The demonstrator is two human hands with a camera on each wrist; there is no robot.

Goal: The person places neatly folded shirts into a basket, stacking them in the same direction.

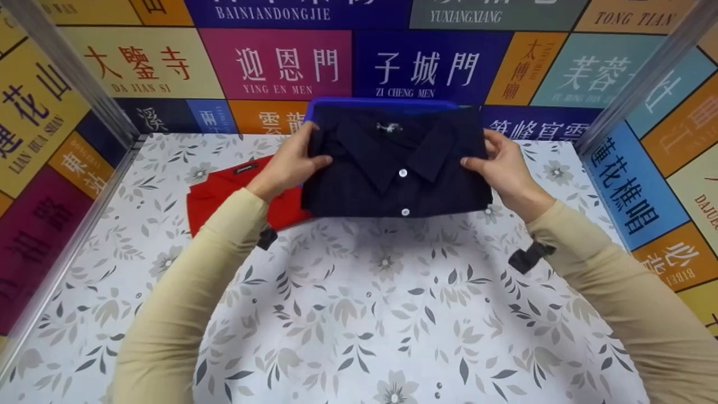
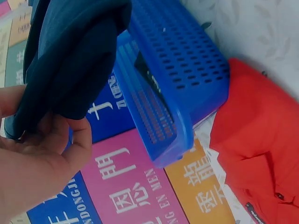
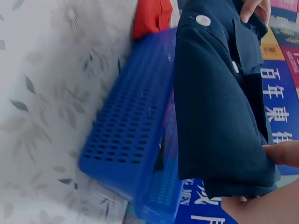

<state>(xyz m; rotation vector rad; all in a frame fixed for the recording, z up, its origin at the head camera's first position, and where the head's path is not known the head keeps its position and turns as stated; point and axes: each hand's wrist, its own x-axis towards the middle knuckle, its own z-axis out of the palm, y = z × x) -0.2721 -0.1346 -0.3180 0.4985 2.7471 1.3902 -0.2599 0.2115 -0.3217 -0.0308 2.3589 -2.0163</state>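
Note:
A folded dark navy shirt with a collar and white buttons hangs between my two hands, raised over the table. My left hand grips its left side, thumb on the front and fingers behind. On the opposite side my right hand pinches the other edge the same way. Behind and below the shirt stands a blue perforated basket, mostly hidden by it in the head view. Something dark lies inside the basket, seen through its opening in the left wrist view.
A folded red shirt lies on the table left of the basket, partly under my left forearm in the head view. The table has a white leaf-patterned cover. Panels with Chinese lettering wall the back and both sides.

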